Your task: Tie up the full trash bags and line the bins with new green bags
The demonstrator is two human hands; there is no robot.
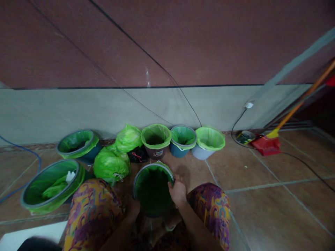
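A dark trash bin (pixel 153 172) with a grey rim and a green plastic liner stands between my knees, its opening tipped toward me. My right hand (pixel 179 190) is closed over the right side of its rim, thumb inside and fingers outside. In shadow, my left hand (pixel 133 206) grips the bin's left edge; its fingers are partly hidden. Just beyond is a brown bin (pixel 157 151) with a light green liner, next to a blue bin (pixel 180 150) and a pale bin (pixel 202 153), both lined too.
Tied green garbage bags (pixel 111 164) and a black bag (pixel 138 155) lie left of centre. Further left stand two more lined bins, a near one (pixel 27 198) and a far one (pixel 91 151). A red dustpan (pixel 267 145), a cable (pixel 306 166) and a blue hose (pixel 39 162) lie on the tiles.
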